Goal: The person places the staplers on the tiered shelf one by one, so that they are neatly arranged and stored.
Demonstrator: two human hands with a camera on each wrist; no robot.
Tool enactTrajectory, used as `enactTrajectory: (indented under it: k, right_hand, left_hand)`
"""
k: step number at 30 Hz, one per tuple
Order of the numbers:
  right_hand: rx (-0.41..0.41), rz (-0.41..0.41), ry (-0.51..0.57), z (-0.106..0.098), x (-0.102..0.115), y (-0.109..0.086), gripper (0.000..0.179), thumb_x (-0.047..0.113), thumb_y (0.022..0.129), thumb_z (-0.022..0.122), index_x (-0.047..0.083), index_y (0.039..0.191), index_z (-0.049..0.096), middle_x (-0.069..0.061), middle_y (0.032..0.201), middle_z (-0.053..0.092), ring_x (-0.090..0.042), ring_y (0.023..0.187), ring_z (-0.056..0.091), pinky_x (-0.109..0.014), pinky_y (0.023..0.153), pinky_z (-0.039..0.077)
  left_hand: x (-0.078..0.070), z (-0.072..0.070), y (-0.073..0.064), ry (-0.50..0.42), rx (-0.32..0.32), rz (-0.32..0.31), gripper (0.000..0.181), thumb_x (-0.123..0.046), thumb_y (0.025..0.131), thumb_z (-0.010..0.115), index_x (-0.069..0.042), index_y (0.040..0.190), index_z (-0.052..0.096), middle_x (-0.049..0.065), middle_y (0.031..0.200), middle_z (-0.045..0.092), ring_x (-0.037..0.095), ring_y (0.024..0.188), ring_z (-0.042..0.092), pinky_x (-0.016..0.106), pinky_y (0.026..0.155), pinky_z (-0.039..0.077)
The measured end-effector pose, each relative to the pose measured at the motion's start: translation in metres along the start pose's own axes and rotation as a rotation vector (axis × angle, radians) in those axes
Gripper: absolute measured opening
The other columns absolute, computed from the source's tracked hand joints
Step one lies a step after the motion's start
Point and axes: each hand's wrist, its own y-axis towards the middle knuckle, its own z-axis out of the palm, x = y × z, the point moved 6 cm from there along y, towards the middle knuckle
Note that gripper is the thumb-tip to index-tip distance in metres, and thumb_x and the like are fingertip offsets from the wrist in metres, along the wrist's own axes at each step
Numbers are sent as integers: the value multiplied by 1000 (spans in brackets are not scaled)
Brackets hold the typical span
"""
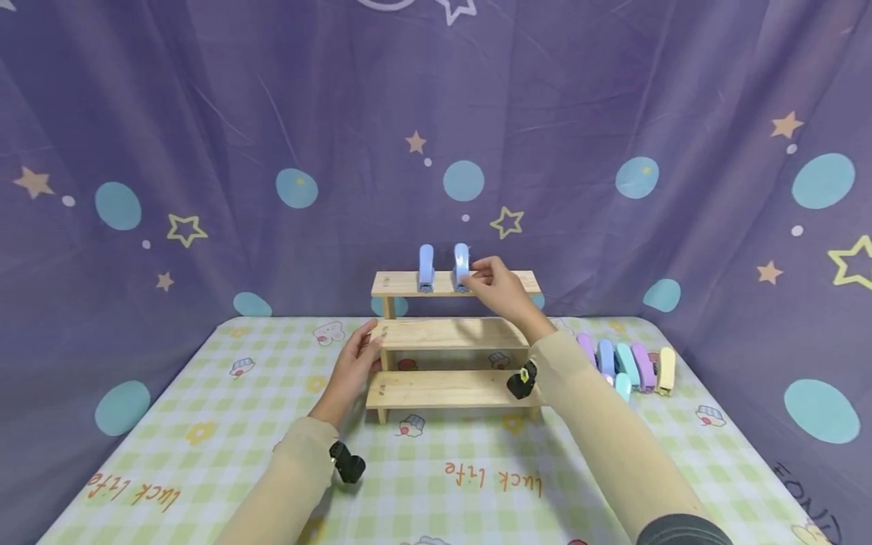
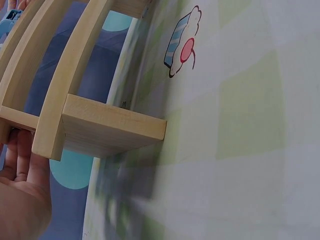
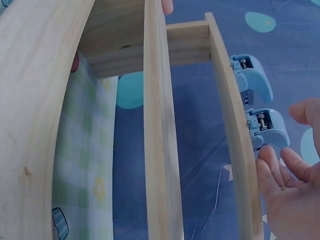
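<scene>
Two blue staplers stand side by side on the top tier of a three-tier wooden stand (image 1: 429, 387): a left stapler (image 1: 425, 266) and a right stapler (image 1: 461, 261). My right hand (image 1: 502, 289) is at the right side of the right stapler, fingers loosely bent and spread. In the right wrist view its fingertips (image 3: 269, 152) come right up to that stapler (image 3: 267, 129), with a gap between the upper finger and the lower ones. My left hand (image 1: 352, 371) grips the left end of the middle tier (image 1: 450, 333); its fingers pass partly behind the wood in the left wrist view.
Right of the stand, several more staplers lie grouped on the checked tablecloth (image 1: 225, 446), among them a yellow stapler (image 1: 666, 371), a purple stapler (image 1: 643, 366) and a teal stapler (image 1: 627, 363). A purple patterned curtain (image 1: 381, 98) hangs behind and beside the table.
</scene>
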Motion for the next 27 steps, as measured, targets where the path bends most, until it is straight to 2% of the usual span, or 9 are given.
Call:
enactTrajectory:
  k: [5,13,21,24,27]
  right_hand:
    - [15,-17,15,-7,3,-14,52,36,100,61,4,138,48,-11,125,59,-29,118,56,-47,98,48]
    - [85,-42,-37,-20,4,-31,52,36,100,61,6,141,47,-13,129,56,-32,119,56,-50,94,50]
    - [127,-44,-112,-36,-9,-45,50,39,100,60,9,138,50,-12,127,59,-32,116,58,-50,95,49]
    - [137,-44,-121,-43,-15,-51,49,39,101,60,9,137,50,-13,127,60,-31,115,59,-49,94,50]
    - [147,-35,-131,-51,-21,-58,50,42,101,59,10,137,49,-12,128,59,-30,113,59,-48,93,51]
  left_hand:
    - [1,1,-1,-10,0,-4,52,-24,107,50,-12,156,36,16,135,46,27,119,51,39,96,51]
    - [1,3,-1,-28,12,7,52,-21,108,48,-13,157,33,16,136,46,31,122,51,47,99,49]
    - [1,2,-1,-31,19,7,51,-22,108,47,-13,157,33,17,136,45,32,122,51,49,100,48]
    - [-7,2,-6,-37,29,-7,52,-20,109,46,-10,157,31,19,136,44,33,124,49,51,102,46]
    - [-8,1,-6,-38,26,-9,52,-20,108,47,-11,157,32,18,136,45,33,124,50,51,103,45]
